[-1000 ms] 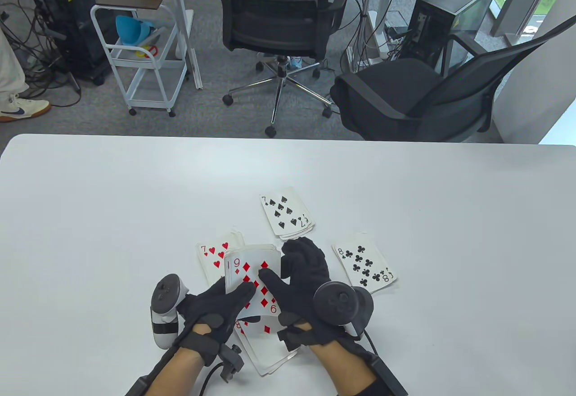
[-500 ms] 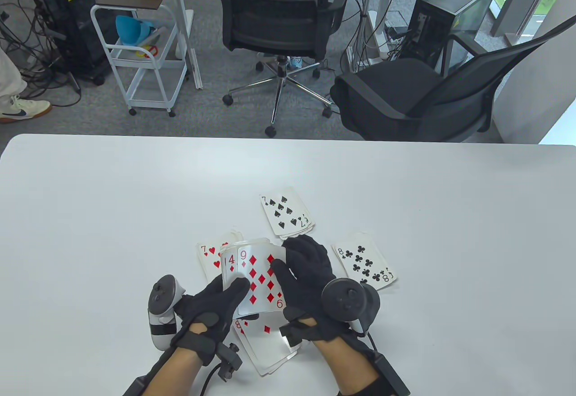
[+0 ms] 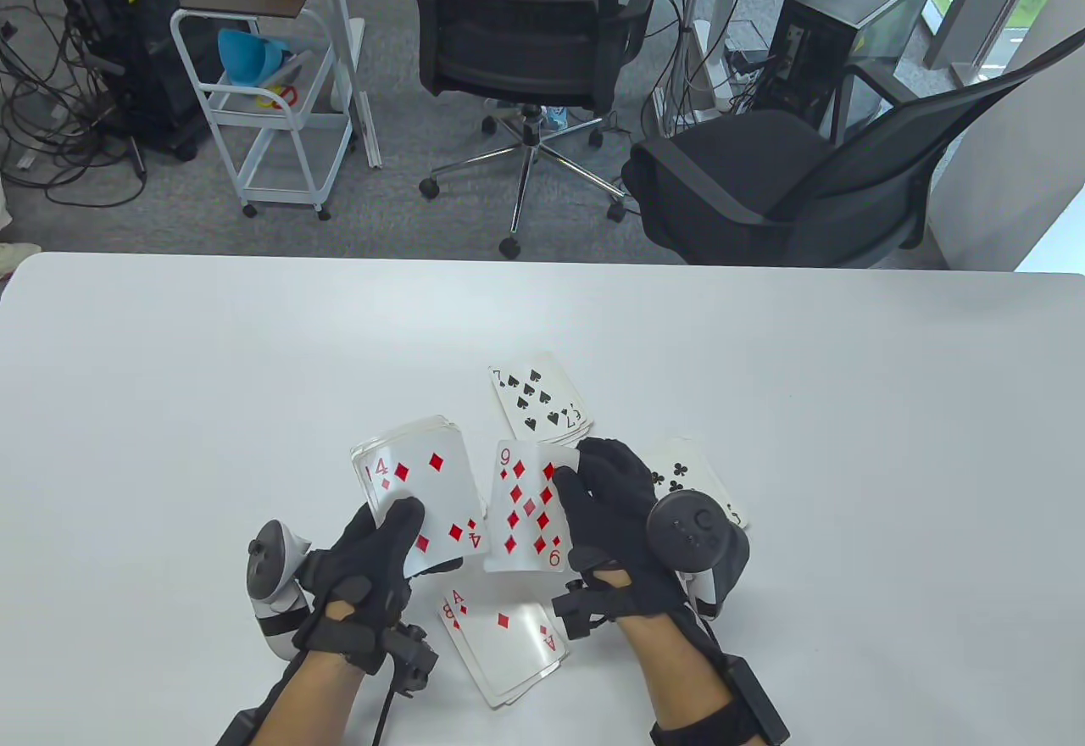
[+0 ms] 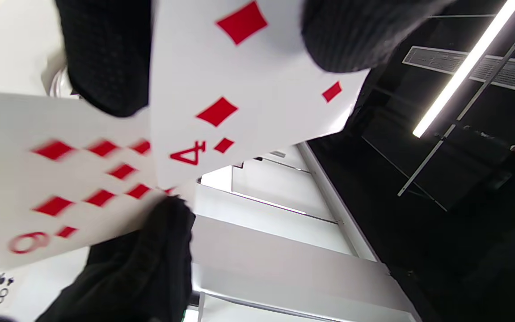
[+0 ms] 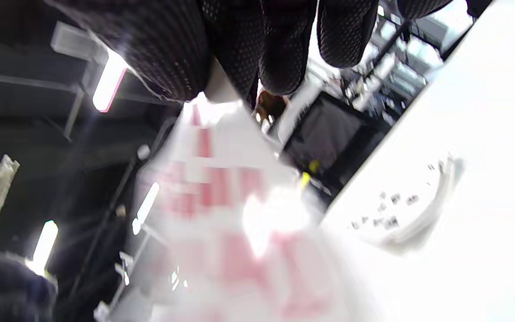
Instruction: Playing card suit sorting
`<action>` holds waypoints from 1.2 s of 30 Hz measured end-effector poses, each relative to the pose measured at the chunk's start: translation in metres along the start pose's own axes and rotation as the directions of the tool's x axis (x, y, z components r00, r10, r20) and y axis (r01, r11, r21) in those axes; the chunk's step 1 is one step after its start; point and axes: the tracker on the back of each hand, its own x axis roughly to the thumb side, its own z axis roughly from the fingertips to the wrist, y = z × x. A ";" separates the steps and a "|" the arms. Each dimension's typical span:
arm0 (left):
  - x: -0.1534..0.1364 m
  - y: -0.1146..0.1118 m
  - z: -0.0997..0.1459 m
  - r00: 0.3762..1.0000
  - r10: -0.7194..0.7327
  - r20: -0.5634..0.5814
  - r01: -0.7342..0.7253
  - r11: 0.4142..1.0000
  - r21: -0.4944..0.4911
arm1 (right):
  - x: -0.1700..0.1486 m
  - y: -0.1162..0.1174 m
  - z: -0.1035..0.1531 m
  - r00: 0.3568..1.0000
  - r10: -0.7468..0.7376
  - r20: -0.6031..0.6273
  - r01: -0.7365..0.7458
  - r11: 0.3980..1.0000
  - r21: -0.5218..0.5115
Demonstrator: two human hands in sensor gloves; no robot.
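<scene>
The right hand [image 3: 606,509] pinches the nine of diamonds [image 3: 527,509] by its right edge, thumb on the face and fingers behind, and holds it clear above the counter [image 3: 169,373], face up and close to upright on its long axis, tipped only a little. Just beside it on the left, the left hand [image 3: 373,559] grips the remaining deck [image 3: 420,500], thumb across the lower part of the four of diamonds that shows on top; the two cards stand edge to edge but apart. What matters for the coming move, as I judge it, is where the diamond pile [image 3: 504,640] lies: it sits on the counter with an ace on top, directly below and toward the person from the held nine, between the two wrists, so the right hand has it nearer and needs only to draw back and down. The pile's long axis runs on a slant, from near-left to far-right, while the nine hangs nearly straight, so a small turn of the wrist would square it. The spade pile [image 3: 538,398] lies away from the person, beyond the nine, and the club pile [image 3: 687,475] is half hidden under the right hand's tracker. The heart pile cannot be seen behind the deck. The right wrist view is too blurred to add anything.
</scene>
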 end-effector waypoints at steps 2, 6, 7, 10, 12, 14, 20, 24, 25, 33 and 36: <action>0.001 0.001 0.000 1.000 0.013 0.004 -0.013 1.000 0.005 | 0.000 0.005 -0.001 0.998 0.054 -0.012 -0.053 0.995 0.089; 0.002 0.001 0.000 1.000 0.015 0.007 -0.016 1.000 0.012 | 0.005 0.024 -0.003 0.982 0.187 -0.011 -0.171 0.920 0.353; 0.002 0.001 0.000 1.000 0.018 0.007 -0.018 1.000 0.012 | 0.006 0.032 -0.001 0.975 0.224 -0.005 -0.200 0.880 0.431; 0.002 0.001 0.000 1.000 0.020 0.009 -0.020 1.000 0.012 | 0.010 0.055 0.005 0.953 0.301 0.034 -0.271 0.798 0.539; 0.002 0.002 0.000 1.000 0.019 0.009 -0.019 1.000 0.011 | 0.013 0.068 0.010 0.917 0.392 0.080 -0.366 0.741 0.563; 0.001 0.002 0.000 1.000 0.017 0.008 -0.017 1.000 0.010 | 0.014 0.079 0.014 0.882 0.457 0.117 -0.440 0.710 0.550; 0.000 0.001 0.000 1.000 0.011 0.004 -0.011 1.000 0.002 | 0.008 0.096 0.018 0.726 0.662 0.184 -0.665 0.609 0.431; -0.002 -0.001 0.000 1.000 0.007 -0.006 -0.007 1.000 -0.006 | 0.006 0.096 0.018 0.691 0.700 0.181 -0.700 0.586 0.408; -0.003 -0.001 0.000 1.000 0.005 -0.009 -0.006 1.000 -0.007 | 0.007 0.094 0.017 0.699 0.692 0.181 -0.695 0.597 0.400; -0.010 -0.004 -0.001 0.998 -0.017 -0.063 0.015 1.000 -0.023 | 0.017 0.055 0.012 0.863 0.488 0.131 -0.505 0.843 0.184; -0.015 -0.007 -0.001 0.995 -0.024 -0.094 0.021 0.999 -0.038 | 0.018 0.038 0.012 0.929 0.353 0.107 -0.362 0.929 0.080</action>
